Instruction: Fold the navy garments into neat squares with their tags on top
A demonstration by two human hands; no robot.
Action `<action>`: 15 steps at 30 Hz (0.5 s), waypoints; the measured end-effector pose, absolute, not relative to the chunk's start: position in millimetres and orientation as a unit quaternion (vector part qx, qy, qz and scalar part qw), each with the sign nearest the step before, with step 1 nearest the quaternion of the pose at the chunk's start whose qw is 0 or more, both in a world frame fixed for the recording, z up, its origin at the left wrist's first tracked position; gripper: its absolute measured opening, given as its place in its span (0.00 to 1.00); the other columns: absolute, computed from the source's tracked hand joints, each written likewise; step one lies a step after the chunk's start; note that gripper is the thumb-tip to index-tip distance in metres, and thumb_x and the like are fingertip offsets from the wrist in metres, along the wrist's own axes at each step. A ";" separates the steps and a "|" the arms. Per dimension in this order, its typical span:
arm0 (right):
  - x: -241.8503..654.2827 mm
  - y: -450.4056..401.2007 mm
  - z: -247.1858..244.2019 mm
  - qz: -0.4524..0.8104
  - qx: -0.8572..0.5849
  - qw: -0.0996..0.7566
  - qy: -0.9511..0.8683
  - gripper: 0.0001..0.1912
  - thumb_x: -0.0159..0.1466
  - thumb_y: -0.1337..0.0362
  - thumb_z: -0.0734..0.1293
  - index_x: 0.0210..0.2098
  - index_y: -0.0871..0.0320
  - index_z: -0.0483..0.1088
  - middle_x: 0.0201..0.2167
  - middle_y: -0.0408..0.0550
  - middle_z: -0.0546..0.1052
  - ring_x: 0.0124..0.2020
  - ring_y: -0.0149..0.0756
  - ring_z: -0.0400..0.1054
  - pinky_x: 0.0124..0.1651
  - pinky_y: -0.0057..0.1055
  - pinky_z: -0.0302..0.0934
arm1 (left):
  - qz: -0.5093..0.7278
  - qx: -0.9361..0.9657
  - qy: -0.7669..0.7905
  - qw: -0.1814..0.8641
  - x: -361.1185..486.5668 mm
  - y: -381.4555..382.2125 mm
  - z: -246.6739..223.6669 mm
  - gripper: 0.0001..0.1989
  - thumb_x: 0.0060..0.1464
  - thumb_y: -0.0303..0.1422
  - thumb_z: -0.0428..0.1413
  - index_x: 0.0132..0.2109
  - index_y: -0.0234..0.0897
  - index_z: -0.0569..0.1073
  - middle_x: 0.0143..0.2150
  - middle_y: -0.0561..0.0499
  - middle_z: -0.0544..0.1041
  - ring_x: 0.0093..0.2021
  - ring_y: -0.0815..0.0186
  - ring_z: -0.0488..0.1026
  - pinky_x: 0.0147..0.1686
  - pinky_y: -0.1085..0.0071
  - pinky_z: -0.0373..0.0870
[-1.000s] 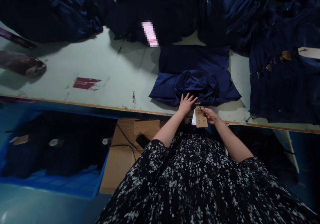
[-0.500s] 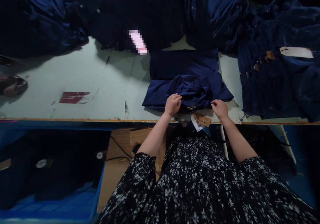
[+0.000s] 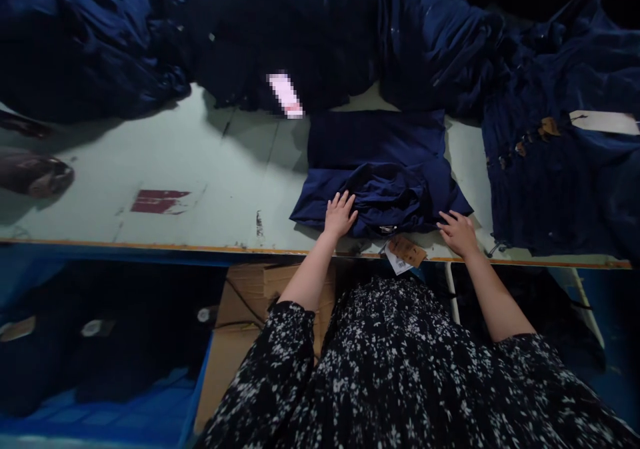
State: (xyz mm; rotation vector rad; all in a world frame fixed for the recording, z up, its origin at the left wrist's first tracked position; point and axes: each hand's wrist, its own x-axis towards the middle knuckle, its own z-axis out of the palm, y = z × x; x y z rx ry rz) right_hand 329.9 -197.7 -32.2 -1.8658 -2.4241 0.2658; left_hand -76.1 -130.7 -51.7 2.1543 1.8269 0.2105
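Note:
A partly folded navy garment (image 3: 375, 135) lies on the pale green table (image 3: 225, 202), its near part bunched in the middle. My left hand (image 3: 341, 214) rests flat with spread fingers on the garment's near left part. At its near right corner, my right hand (image 3: 458, 233) touches the cloth with fingers apart. Between the hands, a brown paper tag (image 3: 407, 251) and a white tag (image 3: 397, 263) hang from the garment over the table's front edge.
Heaps of navy clothing (image 3: 280, 29) line the back. A stack of navy garments (image 3: 565, 189) with a white tag (image 3: 605, 121) is at the right. Another person's hand (image 3: 37, 174) shows at far left. Below are a blue crate (image 3: 125, 419) and a cardboard box (image 3: 240, 349).
Both my hands have opened from closed fingers and now lie spread on the garment. My right hand has moved slightly outward. The view has shifted a little.

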 end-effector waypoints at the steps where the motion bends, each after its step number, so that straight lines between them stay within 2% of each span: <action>1: 331.1 -200.9 -32.0 0.089 -0.599 0.027 -0.795 0.17 0.68 0.64 0.62 0.47 0.50 0.83 0.65 0.48 0.74 0.67 0.55 0.61 0.64 0.56 0.54 | 0.076 0.753 0.635 0.156 -77.2 -130.3 -51.8 0.29 0.66 0.39 0.53 0.72 0.43 0.65 0.77 0.42 0.58 0.77 0.46 0.51 0.71 0.39 0.52; 3: 333.8 -206.1 -31.8 0.097 -0.587 0.012 -0.804 0.18 0.66 0.65 0.63 0.47 0.50 0.83 0.64 0.49 0.75 0.65 0.55 0.63 0.61 0.55 0.56 | 0.089 0.759 0.625 0.161 -82.1 -129.4 -51.1 0.27 0.66 0.39 0.53 0.70 0.44 0.68 0.76 0.43 0.61 0.76 0.47 0.54 0.71 0.42 0.55; 5: 336.4 -206.3 -30.2 0.109 -0.588 0.007 -0.801 0.16 0.64 0.65 0.64 0.43 0.50 0.84 0.61 0.49 0.78 0.62 0.54 0.67 0.59 0.54 0.57 | 0.117 0.768 0.606 0.171 -90.3 -127.3 -48.5 0.23 0.67 0.38 0.52 0.67 0.43 0.73 0.73 0.43 0.66 0.74 0.50 0.60 0.70 0.47 0.60; 7: 336.8 -197.1 -25.8 0.119 -0.605 0.027 -0.787 0.14 0.63 0.64 0.64 0.37 0.50 0.84 0.55 0.49 0.82 0.55 0.52 0.72 0.57 0.52 0.59 | 0.157 0.769 0.595 0.174 -99.2 -122.2 -43.4 0.20 0.68 0.35 0.50 0.62 0.41 0.76 0.67 0.42 0.73 0.68 0.54 0.68 0.68 0.53 0.65; 9: 331.0 -176.5 -18.5 0.120 -0.624 0.069 -0.769 0.15 0.66 0.61 0.63 0.35 0.52 0.83 0.50 0.52 0.84 0.50 0.50 0.75 0.57 0.50 0.61 | 0.193 0.759 0.603 0.154 -103.4 -112.6 -35.9 0.20 0.68 0.32 0.47 0.58 0.39 0.79 0.61 0.40 0.78 0.63 0.55 0.73 0.65 0.54 0.68; 12: 304.5 -129.9 -6.6 0.117 -0.623 0.136 -0.761 0.21 0.71 0.59 0.58 0.44 0.56 0.83 0.55 0.58 0.81 0.55 0.51 0.74 0.59 0.48 0.62 | 0.214 0.758 0.605 0.114 -92.6 -90.9 -23.4 0.21 0.67 0.28 0.46 0.58 0.39 0.79 0.62 0.40 0.77 0.65 0.54 0.71 0.67 0.52 0.65; 15: 262.7 -83.4 -2.7 0.134 -0.566 0.145 -0.800 0.23 0.72 0.58 0.59 0.60 0.56 0.76 0.68 0.57 0.70 0.69 0.51 0.63 0.68 0.51 0.56 | 0.191 0.798 0.560 0.114 -67.9 -66.5 -16.7 0.23 0.66 0.30 0.50 0.65 0.43 0.75 0.72 0.43 0.68 0.73 0.54 0.61 0.73 0.48 0.55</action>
